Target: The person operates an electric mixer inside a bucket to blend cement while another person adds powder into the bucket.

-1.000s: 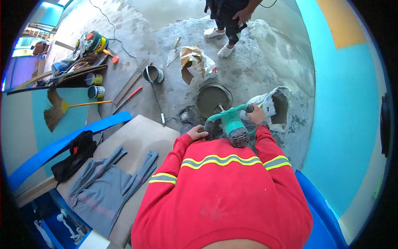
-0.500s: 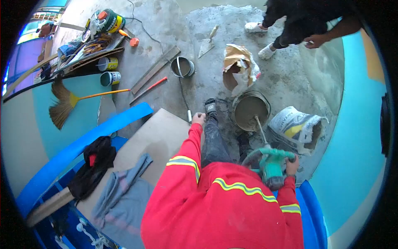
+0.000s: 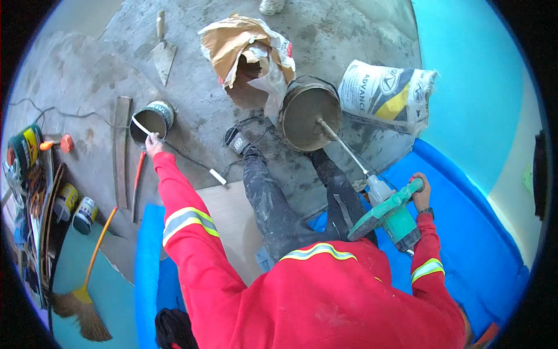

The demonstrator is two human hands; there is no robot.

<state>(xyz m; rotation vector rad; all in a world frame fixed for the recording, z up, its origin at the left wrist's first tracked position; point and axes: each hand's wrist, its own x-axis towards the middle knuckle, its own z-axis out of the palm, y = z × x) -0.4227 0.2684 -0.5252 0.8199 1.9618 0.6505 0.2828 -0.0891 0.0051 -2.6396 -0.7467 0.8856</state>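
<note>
1. Head view: the right hand's [image 3: 421,192] grip wraps a handle of the green mixer [image 3: 401,228], near right.
2. Its shaft [image 3: 344,145] slants into the large bucket [image 3: 309,87], tip in the grey mix; the bucket probably steadies that end, so one hand can manage the tool.
3. The left hand [image 3: 154,143] reaches far left to the white handle [image 3: 138,124] of the small bucket [image 3: 165,111]; its fingers curl there, but I cannot tell whether that grip is closed on it.
4. A torn paper bag [image 3: 232,49] and a printed bag [image 3: 372,93] flank the large bucket, likely for easy reach.
</note>
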